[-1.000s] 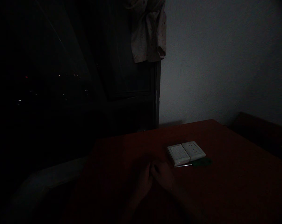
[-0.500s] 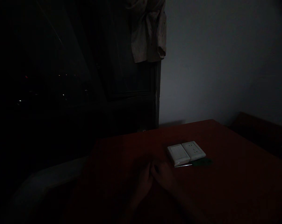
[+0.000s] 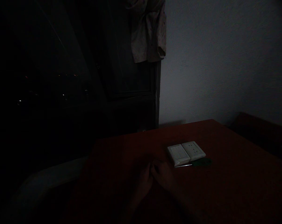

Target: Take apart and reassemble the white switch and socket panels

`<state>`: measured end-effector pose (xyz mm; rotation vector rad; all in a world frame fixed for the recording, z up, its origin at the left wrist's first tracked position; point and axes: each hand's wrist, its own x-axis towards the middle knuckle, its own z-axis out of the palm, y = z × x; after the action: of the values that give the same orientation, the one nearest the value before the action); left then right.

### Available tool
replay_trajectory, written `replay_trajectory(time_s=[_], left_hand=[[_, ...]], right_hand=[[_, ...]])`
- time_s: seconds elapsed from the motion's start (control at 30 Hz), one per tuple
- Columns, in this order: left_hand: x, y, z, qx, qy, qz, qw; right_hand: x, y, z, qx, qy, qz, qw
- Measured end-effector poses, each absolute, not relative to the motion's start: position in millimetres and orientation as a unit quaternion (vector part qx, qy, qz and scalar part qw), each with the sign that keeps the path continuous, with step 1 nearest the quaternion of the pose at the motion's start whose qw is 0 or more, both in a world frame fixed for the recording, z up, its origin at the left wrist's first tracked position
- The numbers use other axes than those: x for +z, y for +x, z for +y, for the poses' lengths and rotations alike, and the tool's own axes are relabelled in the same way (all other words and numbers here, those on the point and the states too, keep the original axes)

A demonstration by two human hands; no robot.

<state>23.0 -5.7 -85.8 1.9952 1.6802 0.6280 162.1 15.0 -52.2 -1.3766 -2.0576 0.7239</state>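
Observation:
In the dim head view my left hand [image 3: 145, 176] and my right hand [image 3: 163, 175] lie together on the reddish-brown table [image 3: 225, 180], touching at the fingers. Both look closed with curled fingers, and no object shows in either; the darkness hides finer detail. Just right of my right hand, two white wall plates lie side by side: a plain-faced plate [image 3: 178, 154] and a socket plate [image 3: 194, 150] with slots. In front of them is a screwdriver, its thin metal shaft [image 3: 183, 165] pointing left and its green handle [image 3: 202, 161] to the right.
Behind the table stand a pale wall [image 3: 208, 68] and a dark window [image 3: 61, 77] with small lights showing in it. A bunched curtain [image 3: 149, 37] hangs by the window frame. Further right is another dark reddish piece of furniture [image 3: 260, 124].

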Motion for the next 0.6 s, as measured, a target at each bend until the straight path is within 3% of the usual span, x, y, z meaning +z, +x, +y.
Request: replay_trajectory(time_s=[0.6], left_hand=[[-76.7,22.7,-6.8,0.232,0.73,0.602,0.226]], right_hand=[[-47.3,162.6,13.8,0.274,-0.505,-0.77,0.276]])
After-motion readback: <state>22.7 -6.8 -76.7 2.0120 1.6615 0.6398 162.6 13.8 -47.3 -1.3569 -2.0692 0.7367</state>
